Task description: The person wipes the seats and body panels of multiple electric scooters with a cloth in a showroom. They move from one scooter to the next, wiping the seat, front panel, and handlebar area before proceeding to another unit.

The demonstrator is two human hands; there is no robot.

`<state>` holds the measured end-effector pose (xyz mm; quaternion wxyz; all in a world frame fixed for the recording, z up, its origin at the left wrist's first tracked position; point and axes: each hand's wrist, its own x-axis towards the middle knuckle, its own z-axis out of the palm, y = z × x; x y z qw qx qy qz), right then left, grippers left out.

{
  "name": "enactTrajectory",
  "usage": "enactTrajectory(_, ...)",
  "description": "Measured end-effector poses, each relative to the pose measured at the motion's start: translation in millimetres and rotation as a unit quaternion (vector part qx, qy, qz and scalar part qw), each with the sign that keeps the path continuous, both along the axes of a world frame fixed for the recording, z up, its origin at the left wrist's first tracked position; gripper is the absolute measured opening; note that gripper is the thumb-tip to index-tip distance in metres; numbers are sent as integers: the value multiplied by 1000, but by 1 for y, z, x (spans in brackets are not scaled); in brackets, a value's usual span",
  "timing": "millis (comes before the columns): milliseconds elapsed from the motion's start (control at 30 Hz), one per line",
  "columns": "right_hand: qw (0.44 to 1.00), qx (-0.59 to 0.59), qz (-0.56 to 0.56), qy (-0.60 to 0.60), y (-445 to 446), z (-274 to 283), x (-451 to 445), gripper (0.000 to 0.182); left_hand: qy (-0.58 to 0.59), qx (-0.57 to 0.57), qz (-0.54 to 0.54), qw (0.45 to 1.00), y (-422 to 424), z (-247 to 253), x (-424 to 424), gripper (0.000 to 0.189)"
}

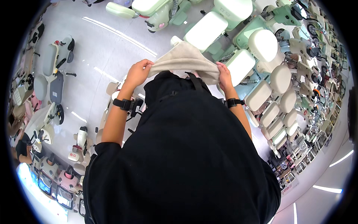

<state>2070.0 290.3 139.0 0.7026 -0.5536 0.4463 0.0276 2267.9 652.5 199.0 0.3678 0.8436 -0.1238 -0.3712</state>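
Observation:
A beige cloth point(184, 60) is stretched between my two hands in front of my black top. My left hand point(139, 72) pinches its left end between thumb and fingers. The right end is gripped by my right hand point(224, 75). Folds run across the cloth, and its far part rises to a peak near the pale seat point(206, 30) of a green electric scooter. Each wrist wears a black strap with a small device. Part of the cloth's near edge is hidden behind my clothing.
Rows of scooters with beige seats point(258, 95) stand close on the right. A grey scooter point(51, 60) is parked on the left, across the light floor point(86, 56). Another person's arm point(26, 158) shows at the lower left, near scooters with pink and white fronts.

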Motion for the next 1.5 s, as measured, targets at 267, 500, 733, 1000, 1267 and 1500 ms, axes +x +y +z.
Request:
enactTrajectory(267, 993, 74, 90, -9, 4, 32, -5, 20, 58, -165, 63, 983, 22, -7, 10, 13)
enactTrajectory(500, 991, -131, 34, 7, -4, 79, 51, 24, -141, -228, 122, 956, -32, -4, 57, 21)
enactTrajectory(733, 782, -510, 354, -61, 43, -18, 106, 67, -238, -86, -86, 964, -121, -132, 45, 51)
enactTrajectory(1000, 636, -648, 417, 34, 105, -25, 133, 75, -157, -114, 44, 980, -95, -110, 4, 46)
enactTrajectory(1267, 736, -473, 455, 164, 130, -32, 231, 50, -167, -98, 127, 973, -96, -125, 36, 46)
enactTrajectory(1500, 780, -535, 320, -56, 104, -36, 137, 45, -259, 34, -96, 960, -138, -51, -14, 14)
